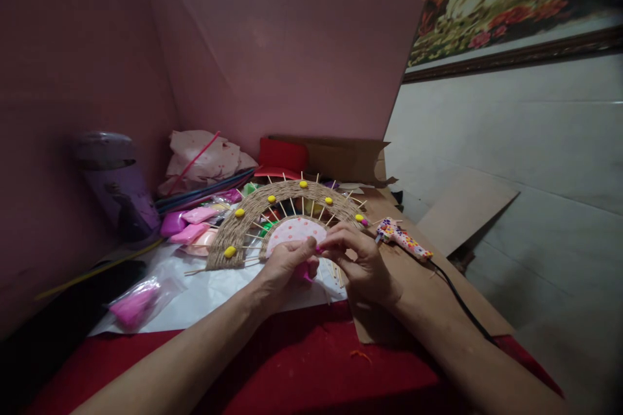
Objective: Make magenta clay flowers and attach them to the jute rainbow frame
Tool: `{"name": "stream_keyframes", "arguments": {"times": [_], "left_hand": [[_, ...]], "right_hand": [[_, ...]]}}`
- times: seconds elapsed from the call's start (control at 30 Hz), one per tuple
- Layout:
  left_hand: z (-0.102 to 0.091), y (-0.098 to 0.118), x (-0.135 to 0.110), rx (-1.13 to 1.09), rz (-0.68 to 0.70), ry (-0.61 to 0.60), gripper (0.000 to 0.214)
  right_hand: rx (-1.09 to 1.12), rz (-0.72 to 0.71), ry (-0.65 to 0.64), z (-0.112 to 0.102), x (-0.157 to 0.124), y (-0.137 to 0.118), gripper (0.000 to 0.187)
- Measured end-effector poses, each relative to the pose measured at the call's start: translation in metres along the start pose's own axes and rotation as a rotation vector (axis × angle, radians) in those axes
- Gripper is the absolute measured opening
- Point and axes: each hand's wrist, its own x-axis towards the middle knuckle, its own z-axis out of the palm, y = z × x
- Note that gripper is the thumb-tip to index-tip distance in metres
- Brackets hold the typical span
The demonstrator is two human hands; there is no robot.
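Note:
My left hand (287, 266) is closed around a lump of magenta modelling clay (307, 272). The thumb and fingers of my right hand (363, 266) pinch a small bit of the same clay, right against my left fingertips. Just behind both hands lies a half-round craft piece of woven twine (253, 224) on thin wooden sticks. Yellow clay dots (230, 251) are spaced along its arch, and one magenta dot (365, 223) sits by the yellow one at the right end. A white half-circle with red spots (296, 228) fills its centre, partly hidden by my hands.
A flower-patterned glue gun (403, 240) with a black cord lies on cardboard (438, 298) at right. Bagged pink clay (135, 305) is at front left, with several more packets (187, 233) behind. A purple tumbler (117, 188) stands far left, and a red cap (282, 155) lies at the back.

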Motion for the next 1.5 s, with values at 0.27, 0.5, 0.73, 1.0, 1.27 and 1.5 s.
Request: {"name": "stream_keyframes", "arguments": {"times": [0.27, 0.5, 0.73, 1.0, 1.27, 1.5], "left_hand": [[0.0014, 0.0015, 0.0006, 0.068, 0.079, 0.057, 0.036], [0.0018, 0.0011, 0.0007, 0.089, 0.086, 0.072, 0.040], [0.0035, 0.0018, 0.0012, 0.080, 0.086, 0.114, 0.042], [0.0028, 0.0021, 0.0009, 0.066, 0.094, 0.125, 0.040], [0.0039, 0.0053, -0.0010, 0.067, 0.086, 0.121, 0.035], [-0.0004, 0.0042, 0.0001, 0.071, 0.058, 0.072, 0.032]], "right_hand": [[-0.079, 0.019, -0.016, 0.0003, 0.0010, 0.0021, 0.007], [-0.094, 0.022, 0.008, 0.0009, 0.0002, 0.0011, 0.005], [-0.123, 0.021, 0.037, 0.0025, -0.0006, 0.0027, 0.003], [-0.137, 0.015, 0.050, 0.0005, -0.0009, 0.0023, 0.002], [-0.143, 0.009, 0.007, 0.0005, -0.0009, 0.0024, 0.005], [-0.122, -0.003, 0.006, 0.0006, -0.0011, 0.0039, 0.009]]}}
